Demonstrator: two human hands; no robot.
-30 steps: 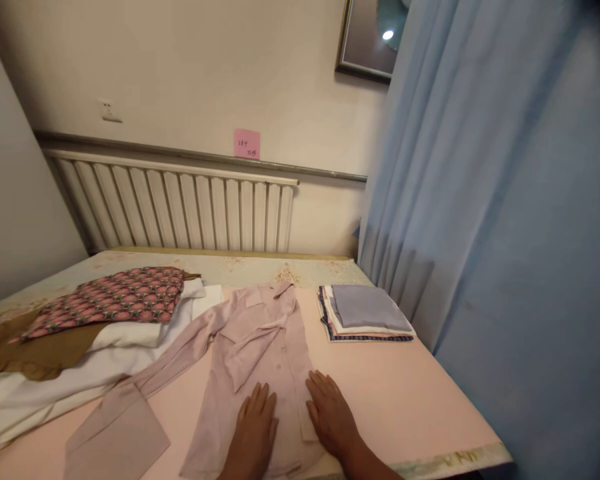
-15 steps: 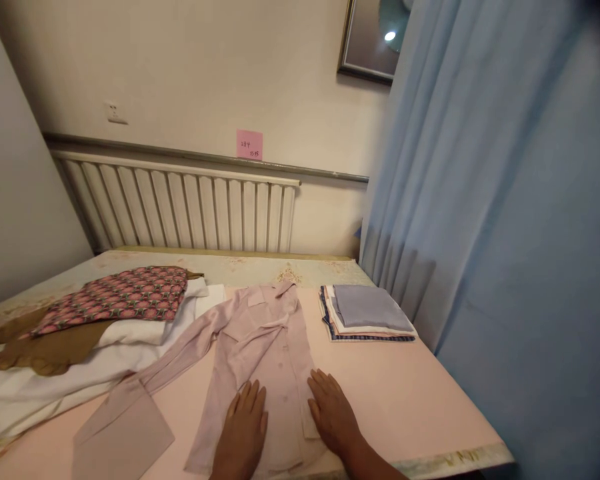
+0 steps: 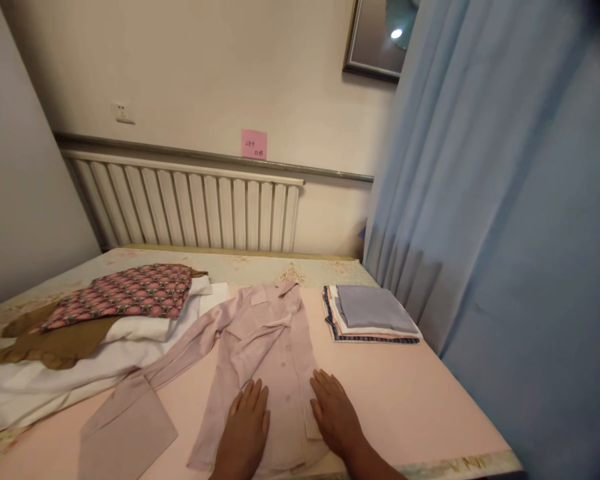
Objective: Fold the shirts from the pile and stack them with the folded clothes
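Note:
A pale mauve button-up shirt (image 3: 273, 353) lies spread on the pink cloth (image 3: 390, 387), its collar pointing away from me. One long sleeve stretches out to the left and ends in a wide, flared cuff (image 3: 127, 427). The right side of the shirt is folded in, with no sleeve showing there. My left hand (image 3: 245, 427) rests flat on the lower left front, fingers extended. On the lower right edge lies my right hand (image 3: 335, 410), flat too, partly on the shirt and partly on the cloth. Neither hand grips anything.
Folded clothes (image 3: 373, 313) are stacked at the right, a grey-blue piece on top. Loose garments pile up at the left: a patterned red one (image 3: 130, 297), a brown one (image 3: 50, 347) and white ones (image 3: 135, 333). A blue curtain (image 3: 460, 167) borders the right side; a radiator (image 3: 190, 207) stands behind.
The view has shifted slightly, so the scene sits a little further right. Both hands stay flat in the same places on the shirt.

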